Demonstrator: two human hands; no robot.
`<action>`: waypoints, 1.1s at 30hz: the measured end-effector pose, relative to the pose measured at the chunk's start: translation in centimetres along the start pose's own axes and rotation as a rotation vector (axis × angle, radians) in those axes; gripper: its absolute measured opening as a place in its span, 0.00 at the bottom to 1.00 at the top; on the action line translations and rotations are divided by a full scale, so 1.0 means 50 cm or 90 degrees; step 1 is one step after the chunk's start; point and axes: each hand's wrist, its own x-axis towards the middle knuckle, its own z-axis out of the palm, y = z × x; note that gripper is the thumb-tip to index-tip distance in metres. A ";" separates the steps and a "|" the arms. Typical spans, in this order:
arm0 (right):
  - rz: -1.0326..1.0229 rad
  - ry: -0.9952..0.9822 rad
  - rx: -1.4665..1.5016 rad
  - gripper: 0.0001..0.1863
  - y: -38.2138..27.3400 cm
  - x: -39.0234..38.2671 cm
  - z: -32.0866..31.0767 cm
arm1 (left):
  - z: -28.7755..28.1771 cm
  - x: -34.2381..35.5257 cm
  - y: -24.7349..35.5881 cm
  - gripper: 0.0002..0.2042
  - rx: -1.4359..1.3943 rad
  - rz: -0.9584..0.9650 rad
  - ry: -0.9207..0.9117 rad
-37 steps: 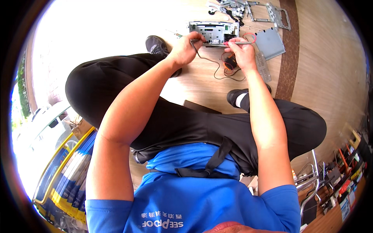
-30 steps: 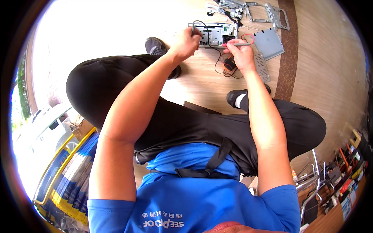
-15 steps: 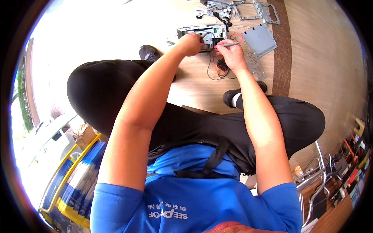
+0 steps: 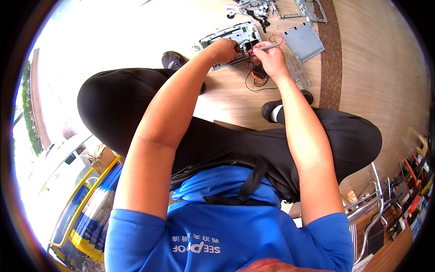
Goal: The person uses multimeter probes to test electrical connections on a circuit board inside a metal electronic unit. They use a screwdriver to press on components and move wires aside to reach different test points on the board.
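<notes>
An opened metal device chassis [image 4: 232, 34] with electronic parts inside lies slantwise on the floor in front of me. Over its near side, my left hand [image 4: 225, 51] is closed, its fingertips curled into the chassis and partly hidden; a dark lead runs close by them. In a pinch, my right hand [image 4: 272, 59] holds a grey pen-shaped tool [image 4: 270, 46] with a red part at its left end, at the chassis's right end. Below that hand sits a small black-and-orange device [image 4: 259, 73], partly covered, with a black cable [image 4: 260, 89] looping around it.
Right of the chassis lie a grey metal cover [image 4: 304, 41] and a perforated plate [image 4: 299, 71]. Metal frames [image 4: 312, 10] and loose mechanism parts [image 4: 253, 10] are farther away. My shoes [image 4: 271, 111] flank the work. A yellow rack [image 4: 86, 190] stands left, chrome tubing [image 4: 374, 204] right.
The chassis has turned counterclockwise, its right end now farther from me. My right hand has shifted slightly away from me with the tool. My left hand stays at the chassis's near side.
</notes>
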 end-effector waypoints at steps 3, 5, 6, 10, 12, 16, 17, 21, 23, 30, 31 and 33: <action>-0.009 -0.002 -0.013 0.08 0.004 0.004 0.001 | 0.002 0.003 -0.003 0.13 0.050 0.000 0.015; -0.017 -0.001 -0.044 0.08 0.014 0.009 -0.003 | 0.001 0.005 -0.003 0.13 0.071 -0.010 0.020; -0.029 0.000 -0.061 0.08 0.016 0.013 -0.002 | 0.000 0.005 -0.007 0.13 0.079 0.005 0.044; -0.051 0.008 -0.092 0.08 0.020 0.011 0.000 | 0.000 -0.009 -0.001 0.12 0.055 0.003 0.108; -0.046 -0.003 -0.069 0.08 0.018 0.007 0.001 | -0.011 -0.025 0.008 0.12 -0.002 -0.039 0.150; -0.034 -0.009 -0.050 0.06 0.002 0.001 0.003 | -0.054 -0.071 0.047 0.14 -0.071 -0.107 0.228; -0.013 -0.013 -0.012 0.06 -0.002 -0.001 0.007 | -0.054 -0.091 0.048 0.14 -0.070 -0.112 0.231; -0.018 -0.018 -0.036 0.06 -0.006 -0.005 0.006 | -0.032 -0.180 0.068 0.13 -0.101 -0.002 0.414; -0.021 -0.020 -0.025 0.07 0.003 -0.003 -0.003 | -0.010 -0.236 0.104 0.16 -0.032 0.041 0.517; 0.012 -0.020 0.016 0.06 0.000 0.002 0.004 | 0.111 -0.264 0.169 0.16 -0.162 -0.058 0.232; 0.015 -0.022 0.013 0.06 -0.004 0.003 0.005 | 0.120 -0.249 0.171 0.16 -0.150 0.002 0.246; 0.012 -0.019 0.006 0.06 -0.011 0.003 0.005 | 0.126 -0.225 0.169 0.17 -0.142 0.061 0.258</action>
